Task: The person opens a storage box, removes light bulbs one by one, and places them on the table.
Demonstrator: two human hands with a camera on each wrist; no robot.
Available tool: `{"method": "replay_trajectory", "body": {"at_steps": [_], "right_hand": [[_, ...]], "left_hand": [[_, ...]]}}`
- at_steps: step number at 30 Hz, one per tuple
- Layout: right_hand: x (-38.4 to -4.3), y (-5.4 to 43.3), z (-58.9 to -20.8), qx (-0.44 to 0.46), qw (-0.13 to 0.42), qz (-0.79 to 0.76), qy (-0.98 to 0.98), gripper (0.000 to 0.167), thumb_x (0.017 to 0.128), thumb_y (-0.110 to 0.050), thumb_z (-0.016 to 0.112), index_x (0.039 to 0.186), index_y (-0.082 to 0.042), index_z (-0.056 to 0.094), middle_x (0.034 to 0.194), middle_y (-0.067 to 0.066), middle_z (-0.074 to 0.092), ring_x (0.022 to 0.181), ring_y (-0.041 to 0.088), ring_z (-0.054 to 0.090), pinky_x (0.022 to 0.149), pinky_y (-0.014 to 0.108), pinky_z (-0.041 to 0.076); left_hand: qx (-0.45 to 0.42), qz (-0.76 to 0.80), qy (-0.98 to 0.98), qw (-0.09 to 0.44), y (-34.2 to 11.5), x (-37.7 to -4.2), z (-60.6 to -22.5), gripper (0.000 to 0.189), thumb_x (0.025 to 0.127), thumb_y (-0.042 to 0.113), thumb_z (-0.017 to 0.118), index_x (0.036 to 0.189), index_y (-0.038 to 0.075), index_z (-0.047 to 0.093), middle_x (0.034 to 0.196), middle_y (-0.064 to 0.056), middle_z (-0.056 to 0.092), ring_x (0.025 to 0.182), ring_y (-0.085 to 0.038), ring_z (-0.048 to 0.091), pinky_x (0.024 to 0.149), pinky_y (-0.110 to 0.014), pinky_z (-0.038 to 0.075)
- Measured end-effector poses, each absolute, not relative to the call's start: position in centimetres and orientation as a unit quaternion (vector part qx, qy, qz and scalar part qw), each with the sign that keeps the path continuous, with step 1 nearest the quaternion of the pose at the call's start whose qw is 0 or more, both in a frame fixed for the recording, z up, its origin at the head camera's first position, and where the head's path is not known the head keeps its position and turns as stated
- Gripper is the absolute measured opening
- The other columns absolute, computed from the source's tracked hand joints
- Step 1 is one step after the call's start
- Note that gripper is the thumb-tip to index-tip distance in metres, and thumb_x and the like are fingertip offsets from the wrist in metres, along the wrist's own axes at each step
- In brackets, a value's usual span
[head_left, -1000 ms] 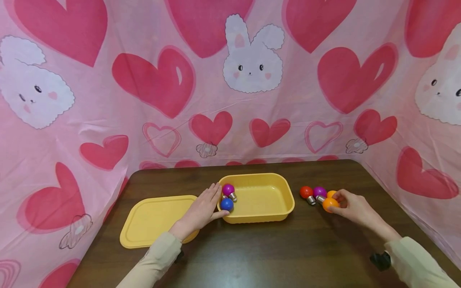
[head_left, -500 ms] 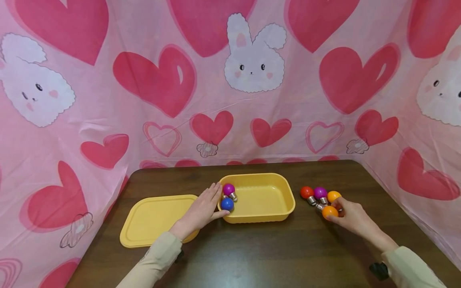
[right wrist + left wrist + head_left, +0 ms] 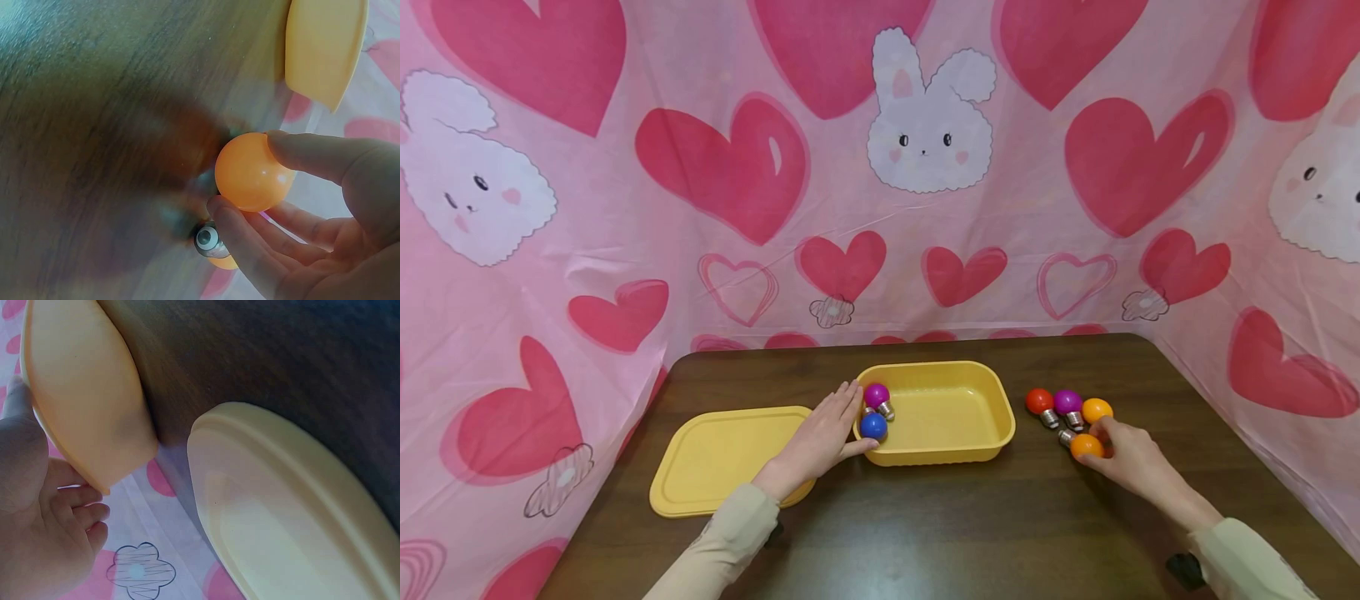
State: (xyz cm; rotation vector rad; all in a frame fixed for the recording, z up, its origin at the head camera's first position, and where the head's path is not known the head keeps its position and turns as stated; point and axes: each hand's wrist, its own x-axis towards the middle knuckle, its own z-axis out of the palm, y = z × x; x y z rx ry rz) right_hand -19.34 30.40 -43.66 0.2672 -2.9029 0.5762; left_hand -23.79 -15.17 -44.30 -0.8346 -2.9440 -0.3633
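Observation:
With thumb and fingers, my right hand (image 3: pixel 1133 458) pinches an orange light bulb (image 3: pixel 1087 447) by its round globe; the metal base points up and left. The right wrist view shows that globe (image 3: pixel 253 174) between thumb and fingertips, with another bulb's metal base (image 3: pixel 209 239) below. My left hand (image 3: pixel 822 429) rests on the left end of a yellow plastic container (image 3: pixel 940 456), fingers along the rim and thumb stretched to the front corner. Inside, at that end, lie a magenta bulb (image 3: pixel 877 395) and a blue bulb (image 3: pixel 873 426).
Beside my right hand lie a red bulb (image 3: pixel 1040 401), a purple bulb (image 3: pixel 1067 402) and a second orange bulb (image 3: pixel 1097 410). A yellow lid (image 3: pixel 722 462) lies flat at the left, partly under my left forearm. Pink heart-patterned cloth (image 3: pixel 925 225) surrounds the dark wooden table (image 3: pixel 910 525).
My right hand has drawn the orange bulb slightly toward the front, away from the other bulbs; its base has turned. The left hand has stayed on the container.

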Motion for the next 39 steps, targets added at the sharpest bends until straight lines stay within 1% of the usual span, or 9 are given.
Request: {"method": "replay_trajectory", "body": {"at_steps": [11,15,20,25,34,39], "right_hand": [[-19.46,30.44,-43.95,0.091,0.086,0.188,-0.974,0.038,0.074,-0.022,0.086,0.092,0.000,0.060,0.076,0.004,0.063,0.064,0.015,0.049,0.056,0.027,0.040],[-19.50,30.54,-43.93,0.092,0.084,0.189,-0.974,0.039,0.074,-0.023,0.086,0.093,0.001,0.061,0.079,0.007,0.066,0.066,0.015,0.053,0.057,0.028,0.043],[-19.48,30.64,-43.79,0.089,0.083,0.193,-0.974,0.040,0.074,-0.023,0.086,0.094,0.002,0.062,0.082,0.010,0.070,0.070,0.020,0.060,0.061,0.034,0.050],[-19.49,30.66,-43.62,0.091,0.082,0.192,-0.974,0.038,0.074,-0.021,0.086,0.093,0.003,0.064,0.080,0.010,0.070,0.073,0.024,0.064,0.065,0.039,0.053],[-19.63,30.52,-43.36,0.095,0.083,0.184,-0.975,0.030,0.075,-0.019,0.084,0.086,-0.001,0.063,0.078,0.008,0.070,0.070,0.024,0.065,0.061,0.035,0.051],[-19.73,30.53,-43.32,0.092,0.086,0.182,-0.975,0.029,0.075,-0.019,0.084,0.086,0.000,0.063,0.077,0.008,0.070,0.068,0.021,0.062,0.059,0.034,0.049]], "left_hand": [[-0.274,-0.109,-0.955,0.033,-15.21,-23.82,-44.39,0.087,0.093,0.058,0.057,0.154,0.002,0.030,0.164,-0.016,0.028,0.152,-0.034,0.026,0.124,-0.046,0.026],[-0.274,-0.108,-0.955,0.034,-15.24,-23.83,-44.43,0.088,0.093,0.058,0.057,0.154,0.002,0.030,0.164,-0.016,0.027,0.152,-0.034,0.026,0.124,-0.046,0.026],[-0.274,-0.112,-0.955,0.034,-15.23,-23.86,-44.45,0.087,0.093,0.058,0.057,0.154,0.002,0.030,0.164,-0.016,0.028,0.152,-0.034,0.026,0.124,-0.046,0.026],[-0.272,-0.116,-0.955,0.031,-15.25,-23.81,-44.43,0.087,0.093,0.057,0.057,0.155,0.002,0.030,0.164,-0.015,0.027,0.153,-0.034,0.026,0.125,-0.047,0.026],[-0.274,-0.114,-0.954,0.034,-15.25,-23.84,-44.43,0.087,0.093,0.057,0.057,0.154,0.002,0.029,0.164,-0.016,0.027,0.152,-0.034,0.026,0.124,-0.046,0.026],[-0.273,-0.111,-0.955,0.032,-15.24,-23.90,-44.44,0.087,0.093,0.058,0.056,0.155,0.002,0.029,0.164,-0.015,0.027,0.153,-0.034,0.026,0.124,-0.046,0.026]]}}
